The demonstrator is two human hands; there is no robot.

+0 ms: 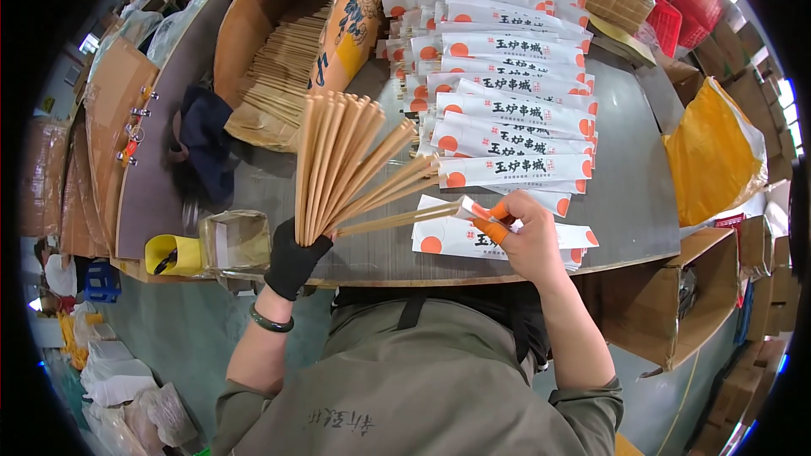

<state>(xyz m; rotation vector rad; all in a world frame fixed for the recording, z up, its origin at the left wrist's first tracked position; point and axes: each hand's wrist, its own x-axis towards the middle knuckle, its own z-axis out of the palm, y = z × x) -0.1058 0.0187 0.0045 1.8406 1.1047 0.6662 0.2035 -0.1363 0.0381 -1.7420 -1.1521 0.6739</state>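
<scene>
My left hand (293,262), in a black glove, is closed around a fanned bunch of wooden chopsticks (331,173) by their lower ends. One pair of sticks (397,221) reaches from the bunch to a white paper sleeve (466,208), its tips at or just inside the sleeve's end; I cannot tell which. My right hand (530,236), with orange finger covers, pinches that sleeve. Below it lies a small pile of sleeves (448,237) with orange dots. Farther back, many filled-looking chopstick sleeves (515,125) overlap in a long stack.
An open carton (230,59) of loose chopsticks lies at the back left, beside a dark cloth (205,143). A yellow holder (173,255) and a taped small box (234,241) sit at the table's left front edge. At right are a yellow bag (716,152) and an open cardboard box (676,300).
</scene>
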